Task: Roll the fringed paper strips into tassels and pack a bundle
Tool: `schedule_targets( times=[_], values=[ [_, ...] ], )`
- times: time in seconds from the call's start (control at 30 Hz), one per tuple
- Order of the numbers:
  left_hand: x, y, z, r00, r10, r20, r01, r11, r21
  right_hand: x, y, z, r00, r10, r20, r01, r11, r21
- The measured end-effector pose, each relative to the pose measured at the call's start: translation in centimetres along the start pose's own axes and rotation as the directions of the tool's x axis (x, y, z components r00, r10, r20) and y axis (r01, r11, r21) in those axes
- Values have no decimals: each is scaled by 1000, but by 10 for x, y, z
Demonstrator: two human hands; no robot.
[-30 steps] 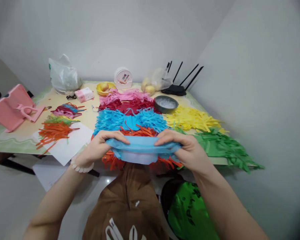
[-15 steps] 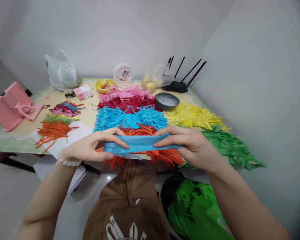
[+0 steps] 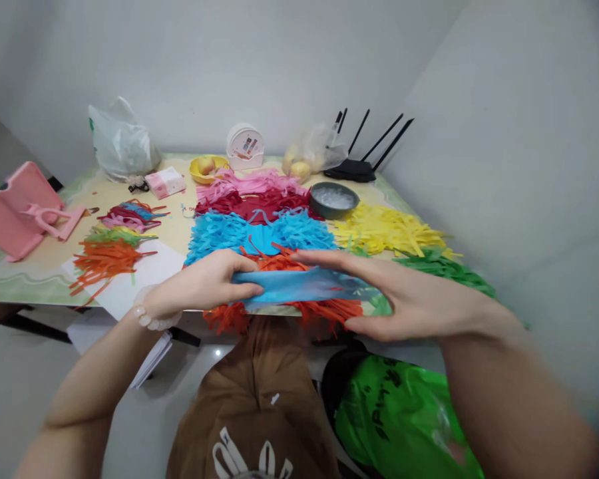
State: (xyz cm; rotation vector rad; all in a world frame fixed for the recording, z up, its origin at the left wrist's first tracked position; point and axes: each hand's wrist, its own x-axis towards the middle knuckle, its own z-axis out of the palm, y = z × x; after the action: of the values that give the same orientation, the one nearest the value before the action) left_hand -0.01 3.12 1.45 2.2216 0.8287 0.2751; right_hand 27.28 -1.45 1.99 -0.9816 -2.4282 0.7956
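Observation:
A strip of blue tissue paper stretches between my hands above the table's front edge, its right part blurred. My left hand pinches the strip's left end between thumb and fingers. Thumb and fingers of my right hand are spread wide around the strip's right end, without a visible grip. Directly behind the strip lie orange fringed paper and, farther back, blue fringed paper. Dark red fringes and pink fringes lie behind those.
Yellow fringes and green fringes lie on the right. A dark bowl stands behind them, near a black router. Small tassels, a pink stand and a plastic bag are left. A green bag sits below.
My right hand has let go of the blue strip and opened, moving right. My left hand has shifted slightly right and now pinches the strip's left end.

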Motion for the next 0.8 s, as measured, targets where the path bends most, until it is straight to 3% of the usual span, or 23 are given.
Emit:
schedule_targets(
  times=[0.17,0.3,0.4,0.53,0.67,0.8],
  values=[
    [-4,2,2,1000,-31,5,31,999,30,21,2,21,983,159,-91,-156,987,37],
    [-10,-1,5,979,-87,-182,87,996,-7,23,1,34,953,237,-191,-223,970,93],
    [-15,-4,10,951,-134,-279,77,976,-205,17,0,38,912,314,-262,-247,934,258],
    [-17,-9,19,936,-162,-314,-5,882,-471,10,2,45,861,377,-342,-201,870,450],
    [-17,-15,26,913,-170,-371,-77,821,-566,7,3,51,848,407,-339,-121,772,624],
    [-20,-20,29,910,-145,-389,-141,773,-618,4,6,53,862,358,-359,-67,782,619]
  ],
)
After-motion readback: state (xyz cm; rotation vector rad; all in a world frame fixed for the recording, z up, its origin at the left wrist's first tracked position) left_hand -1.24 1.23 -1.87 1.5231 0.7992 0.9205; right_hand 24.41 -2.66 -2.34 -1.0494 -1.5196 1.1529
